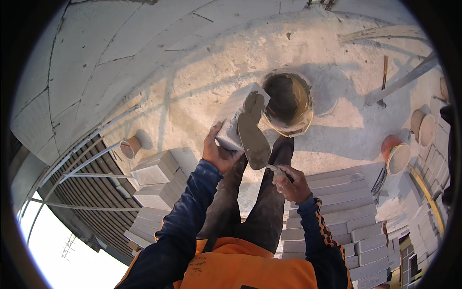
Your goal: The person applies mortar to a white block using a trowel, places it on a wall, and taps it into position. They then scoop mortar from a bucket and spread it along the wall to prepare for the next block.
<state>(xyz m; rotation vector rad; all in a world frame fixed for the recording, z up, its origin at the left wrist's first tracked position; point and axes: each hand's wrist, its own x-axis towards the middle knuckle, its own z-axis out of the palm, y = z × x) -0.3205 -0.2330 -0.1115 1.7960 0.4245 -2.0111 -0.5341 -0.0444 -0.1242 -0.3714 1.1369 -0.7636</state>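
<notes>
My left hand (220, 150) grips the near end of a pale grey block (234, 111), thumb on one side and fingers on the other. The block is held tilted in front of my legs. In my right hand (292, 183) is the handle of a trowel (254, 144), its blade coated in wet grey mortar. The blade lies along the block's right side, and a patch of mortar (256, 102) covers the block's far end face. Just beyond, to the right, stands a bucket (308, 103) with dark mortar inside and a yellowish handle.
Stacked blocks rise at my left (156, 168) and spread widely at my right (337, 192). A small bucket (130, 147) stands far left, a reddish bucket (397, 155) at right. A block wall (96, 53) runs along the far left; slanting poles (404, 77) stand at the upper right.
</notes>
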